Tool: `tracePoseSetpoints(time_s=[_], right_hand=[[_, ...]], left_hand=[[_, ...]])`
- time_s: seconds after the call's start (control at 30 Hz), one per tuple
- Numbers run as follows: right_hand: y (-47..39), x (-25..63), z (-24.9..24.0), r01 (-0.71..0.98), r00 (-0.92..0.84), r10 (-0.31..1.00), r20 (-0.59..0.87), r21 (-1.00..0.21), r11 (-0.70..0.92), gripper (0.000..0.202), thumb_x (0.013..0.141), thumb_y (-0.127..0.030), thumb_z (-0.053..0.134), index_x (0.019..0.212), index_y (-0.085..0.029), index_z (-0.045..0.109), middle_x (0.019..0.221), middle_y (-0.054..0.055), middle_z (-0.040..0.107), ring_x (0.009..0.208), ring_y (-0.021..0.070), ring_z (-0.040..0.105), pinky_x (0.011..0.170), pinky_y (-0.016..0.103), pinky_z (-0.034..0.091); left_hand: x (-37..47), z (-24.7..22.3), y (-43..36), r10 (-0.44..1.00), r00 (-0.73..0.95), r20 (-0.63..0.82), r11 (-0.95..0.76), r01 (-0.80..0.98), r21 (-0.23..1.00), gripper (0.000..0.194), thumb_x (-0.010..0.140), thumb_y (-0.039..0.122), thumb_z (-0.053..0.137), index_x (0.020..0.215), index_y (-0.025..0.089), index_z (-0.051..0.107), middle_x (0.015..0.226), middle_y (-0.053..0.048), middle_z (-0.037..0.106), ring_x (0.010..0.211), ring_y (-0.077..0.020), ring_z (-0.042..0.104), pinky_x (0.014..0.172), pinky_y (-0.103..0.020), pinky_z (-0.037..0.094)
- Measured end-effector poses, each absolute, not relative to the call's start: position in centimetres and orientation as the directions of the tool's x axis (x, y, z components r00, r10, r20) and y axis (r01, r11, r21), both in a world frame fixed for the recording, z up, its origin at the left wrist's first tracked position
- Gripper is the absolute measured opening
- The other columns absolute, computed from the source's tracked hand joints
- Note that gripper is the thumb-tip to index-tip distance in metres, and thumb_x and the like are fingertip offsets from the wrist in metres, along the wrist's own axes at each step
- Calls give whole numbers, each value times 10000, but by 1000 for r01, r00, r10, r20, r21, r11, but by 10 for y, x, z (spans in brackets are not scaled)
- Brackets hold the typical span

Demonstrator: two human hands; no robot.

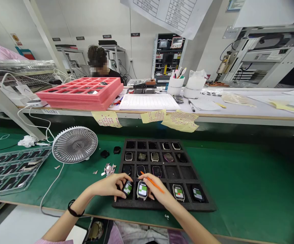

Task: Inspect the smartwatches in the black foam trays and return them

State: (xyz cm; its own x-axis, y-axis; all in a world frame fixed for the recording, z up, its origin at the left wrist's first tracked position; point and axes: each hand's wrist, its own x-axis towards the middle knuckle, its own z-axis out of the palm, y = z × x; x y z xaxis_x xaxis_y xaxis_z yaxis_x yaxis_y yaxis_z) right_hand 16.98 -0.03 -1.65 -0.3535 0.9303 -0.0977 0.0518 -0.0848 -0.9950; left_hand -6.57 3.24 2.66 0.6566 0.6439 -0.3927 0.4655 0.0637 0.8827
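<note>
A black foam tray [147, 204] with square compartments lies on the green mat, several compartments holding watch bodies. My left hand [112, 185] grips a dark watch [127, 188] with a lit green and white screen at the tray's front left corner. Beside it, a silver watch [142, 190] with a lit screen stands in the front row. My right hand [155, 189] is closed round an orange stick [153, 182], its fingers at that silver watch's right edge. Farther right in the front row sit a light-framed watch [179, 192] and a dark one [197, 193], both lit.
A round fan [75, 145] stands left of the tray, near two dark watches and small scraps [108, 169]. Clear plastic trays [15, 169] lie far left. Pink foam trays [81, 95] and papers rest on the shelf; a person [101, 62] sits behind it.
</note>
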Motion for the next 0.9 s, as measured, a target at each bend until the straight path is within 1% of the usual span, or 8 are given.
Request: tracePoseSetpoints(time_s=[0.07,0.13,0.23,0.37,0.47,0.53,0.7,0.9], right_hand=[[6,181,-7,-103,-368,902,-223,-955,-278,410,827,-537,554,1003,-170,603,667,-19,513,474,96,480,400,208,296],[14,194,9,-177,-382,891,-245,-927,-331,390,800,-491,627,1027,-175,613,753,7,557,572,107,543,431,200,315],[27,214,36,-157,-452,873,-183,-947,-280,353,760,-369,717,1054,-200,618,836,17,583,665,109,543,494,206,361],[46,230,63,-115,-459,886,-68,-984,-136,370,748,-295,738,1082,-213,601,865,16,602,665,99,509,518,214,351],[60,235,74,-107,-436,900,-25,-991,-79,368,749,-295,736,1081,-218,597,838,2,600,600,78,470,511,218,337],[68,238,80,-107,-412,911,3,-993,-45,372,729,-297,752,1060,-217,602,790,-16,585,554,66,440,498,219,325],[82,243,81,-99,-372,928,29,-995,-8,330,719,-345,755,992,-202,636,667,-43,531,490,56,383,460,215,291],[86,244,74,-186,-298,954,-7,-980,-66,306,797,-437,665,941,-167,662,735,-3,540,528,75,429,442,215,279]], left_hand=[[-64,31,36,727,612,-312,98,357,929,540,686,358,748,1157,216,524,805,17,528,699,-133,548,541,-221,489],[-56,42,40,801,554,-227,99,251,963,547,710,353,743,1177,212,497,924,-28,574,788,-145,562,589,-220,476],[-37,63,48,836,526,-159,79,171,982,559,760,365,705,1237,216,456,1051,-77,597,847,-165,585,562,-212,440],[-5,90,60,864,499,-68,-6,144,990,468,790,396,667,1183,202,504,984,-62,619,761,-151,609,496,-193,394],[15,105,70,903,429,3,-60,118,991,363,813,433,623,1081,192,579,837,-17,620,594,-98,562,453,-184,340],[25,111,76,930,366,40,-79,94,992,336,830,456,587,1033,189,611,775,-1,604,542,-83,531,445,-185,337],[39,113,87,930,342,134,-156,36,987,386,827,497,569,1052,184,600,762,3,582,550,-90,539,424,-179,337],[44,108,89,925,360,125,-157,63,985,387,817,490,587,1051,182,584,746,16,558,529,-68,458,449,-179,358]])
